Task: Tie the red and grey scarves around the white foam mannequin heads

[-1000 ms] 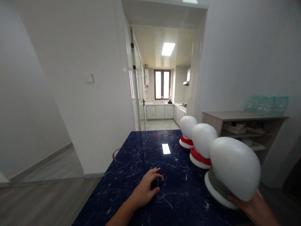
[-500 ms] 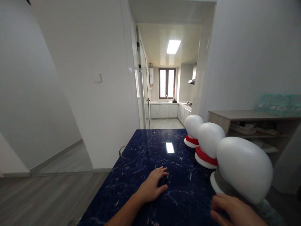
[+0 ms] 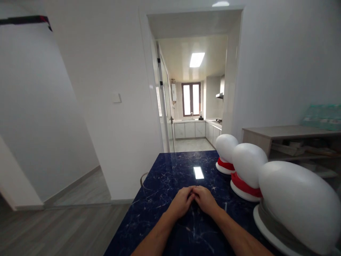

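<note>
On the desk, hands: left hand [image 3: 182, 203] and right hand [image 3: 205, 199] lie palm-down on the dark blue marbled desk [image 3: 165, 181], fingertips meeting in the middle.
Grip: both hands are released and flat, with nothing between the fingers.
Nearest thing: a white foam head [image 3: 295, 204] stands at the right edge of the desk, just beside the right forearm but apart from the hand; a grey band [image 3: 277, 231] wraps its neck above a white base.
How it would handle: it looks light and stiff, likely foam or plastic, smooth and rounded, so the dome could slip under a palm; I would judge the neck or the flat base the surer place to take hold, and the top-heavy shape could tip if nudged.
Row behind: a middle head [image 3: 249, 161] with a red band [image 3: 245, 185] and a far head [image 3: 226, 145], also banded in red, stand in line along the same edge, close together.
Right wall: a wooden shelf [image 3: 290, 131] carries papers and a greenish packet.
Beyond: an open doorway leads to a kitchen [image 3: 195, 124] with white cabinets, a window and a ceiling light.
Left: a plain white wall with a switch [image 3: 116, 97], and grey wood floor.
</note>
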Action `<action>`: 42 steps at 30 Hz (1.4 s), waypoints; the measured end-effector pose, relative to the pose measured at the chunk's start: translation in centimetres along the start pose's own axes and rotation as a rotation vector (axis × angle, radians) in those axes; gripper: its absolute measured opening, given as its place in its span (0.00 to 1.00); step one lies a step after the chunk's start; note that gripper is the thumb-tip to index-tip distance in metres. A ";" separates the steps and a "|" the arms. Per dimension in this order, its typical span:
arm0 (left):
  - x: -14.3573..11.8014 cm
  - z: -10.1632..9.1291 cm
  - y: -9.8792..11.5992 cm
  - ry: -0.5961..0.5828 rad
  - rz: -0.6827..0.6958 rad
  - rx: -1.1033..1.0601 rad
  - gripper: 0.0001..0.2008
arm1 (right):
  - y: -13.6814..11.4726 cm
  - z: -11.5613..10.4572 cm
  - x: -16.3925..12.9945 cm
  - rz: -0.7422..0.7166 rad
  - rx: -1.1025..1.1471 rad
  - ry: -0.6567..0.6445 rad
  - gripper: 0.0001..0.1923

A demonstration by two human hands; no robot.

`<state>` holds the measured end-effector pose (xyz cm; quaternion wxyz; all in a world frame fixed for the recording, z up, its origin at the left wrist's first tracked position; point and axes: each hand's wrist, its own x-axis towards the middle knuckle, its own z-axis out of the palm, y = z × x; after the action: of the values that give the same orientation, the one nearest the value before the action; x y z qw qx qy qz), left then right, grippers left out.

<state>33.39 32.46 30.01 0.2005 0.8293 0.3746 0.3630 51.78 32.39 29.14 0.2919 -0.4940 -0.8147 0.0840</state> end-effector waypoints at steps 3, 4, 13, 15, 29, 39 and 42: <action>-0.2 -0.1 -1.3 0.058 -0.011 -0.091 0.17 | 1.0 0.0 -0.7 -0.084 0.073 0.057 0.18; -0.1 0.0 -1.4 0.090 -0.011 -0.121 0.18 | 1.2 -0.1 -0.8 -0.102 0.074 0.052 0.20; 0.5 0.4 -1.1 0.246 -0.181 -0.268 0.17 | 0.3 -1.1 -0.4 -0.182 -0.050 -0.048 0.35; 0.4 0.3 -1.0 0.240 -0.166 -0.244 0.16 | 0.2 -1.1 -0.7 -0.172 -0.044 -0.058 0.34; 0.4 0.2 -1.1 0.237 -0.144 -0.201 0.11 | -0.3 -1.2 -1.2 -0.116 -0.019 -0.083 0.33; 0.3 -0.1 -0.8 0.217 -0.132 -0.209 0.09 | 0.0 -1.0 -1.2 -0.106 -0.012 -0.087 0.33; 0.3 -0.2 -0.6 0.205 -0.143 -0.213 0.08 | 0.1 -0.8 -1.1 -0.105 -0.007 -0.088 0.33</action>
<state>33.10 33.13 29.90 0.2732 0.7332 0.4105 0.4683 52.70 31.33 29.34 0.2582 -0.4477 -0.8516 0.0874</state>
